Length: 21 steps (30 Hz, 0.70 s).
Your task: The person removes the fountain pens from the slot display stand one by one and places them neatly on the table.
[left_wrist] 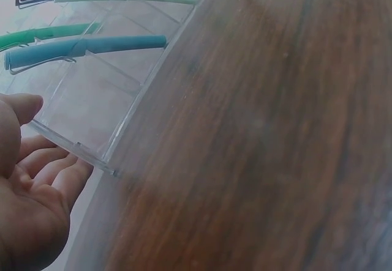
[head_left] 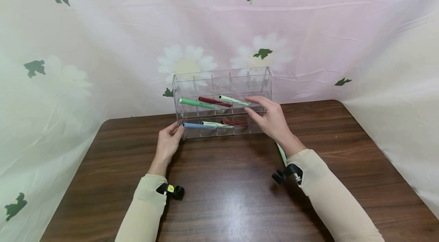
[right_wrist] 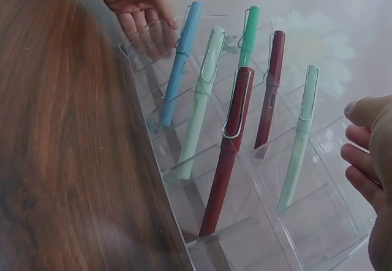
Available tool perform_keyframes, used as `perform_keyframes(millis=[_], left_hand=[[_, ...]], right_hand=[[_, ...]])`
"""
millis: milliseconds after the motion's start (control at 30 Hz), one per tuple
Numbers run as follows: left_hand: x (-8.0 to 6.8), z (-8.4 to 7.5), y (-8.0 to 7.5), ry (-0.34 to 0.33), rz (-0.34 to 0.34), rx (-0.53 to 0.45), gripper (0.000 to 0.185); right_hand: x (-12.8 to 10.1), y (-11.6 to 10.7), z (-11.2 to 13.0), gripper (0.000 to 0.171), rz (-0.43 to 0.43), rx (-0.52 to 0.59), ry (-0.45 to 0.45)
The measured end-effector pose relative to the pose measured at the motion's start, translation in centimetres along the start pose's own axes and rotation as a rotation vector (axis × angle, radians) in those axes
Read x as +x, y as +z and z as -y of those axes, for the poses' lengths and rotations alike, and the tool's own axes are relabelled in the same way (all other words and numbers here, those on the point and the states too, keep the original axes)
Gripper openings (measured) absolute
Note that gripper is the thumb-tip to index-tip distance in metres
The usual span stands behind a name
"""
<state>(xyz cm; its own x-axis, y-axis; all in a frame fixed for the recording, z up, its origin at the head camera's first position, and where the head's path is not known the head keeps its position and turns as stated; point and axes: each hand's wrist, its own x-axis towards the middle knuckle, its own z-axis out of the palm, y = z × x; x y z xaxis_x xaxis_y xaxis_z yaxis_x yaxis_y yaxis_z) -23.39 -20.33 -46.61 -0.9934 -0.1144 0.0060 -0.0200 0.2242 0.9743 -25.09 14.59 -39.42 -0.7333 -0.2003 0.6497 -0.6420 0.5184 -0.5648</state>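
Note:
A clear acrylic display rack (head_left: 224,114) stands on the table, its two tiers divided into slots. On the upper tier lie a green pen (head_left: 196,103), a dark red pen (head_left: 214,101) and a mint pen (head_left: 234,100). The lower tier holds a blue pen (head_left: 199,125), another mint pen (head_left: 216,124) and another dark red pen (head_left: 236,123). My left hand (head_left: 169,143) holds the rack's left end, thumb and fingers on either side of the side panel. My right hand (head_left: 271,118) hovers beside the upper mint pen, thumb and fingers apart; the right wrist view shows a gap between them.
One more mint pen (head_left: 281,153) lies on the wooden table (head_left: 219,196), partly hidden by the right forearm. Behind the rack hangs a floral cloth (head_left: 137,44), which also rises along both sides of the table.

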Motion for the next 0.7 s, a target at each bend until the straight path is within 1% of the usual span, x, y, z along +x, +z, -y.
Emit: perform_keyframes(millis=[267, 467, 700], left_hand=[[0.0, -0.1, 0.0, 0.005, 0.005, -0.004, 0.048], [-0.1, 0.0, -0.1, 0.003, 0.006, 0.002, 0.047], [0.0, 0.2, -0.1, 0.000, 0.005, 0.007, 0.047]], right_hand=[[0.8, 1.0, -0.2, 0.033, 0.010, 0.006, -0.007], [1.6, 1.6, -0.3, 0.031, 0.018, 0.008, -0.034], [2.7, 2.1, -0.3, 0.032, 0.096, -0.014, 0.029]])
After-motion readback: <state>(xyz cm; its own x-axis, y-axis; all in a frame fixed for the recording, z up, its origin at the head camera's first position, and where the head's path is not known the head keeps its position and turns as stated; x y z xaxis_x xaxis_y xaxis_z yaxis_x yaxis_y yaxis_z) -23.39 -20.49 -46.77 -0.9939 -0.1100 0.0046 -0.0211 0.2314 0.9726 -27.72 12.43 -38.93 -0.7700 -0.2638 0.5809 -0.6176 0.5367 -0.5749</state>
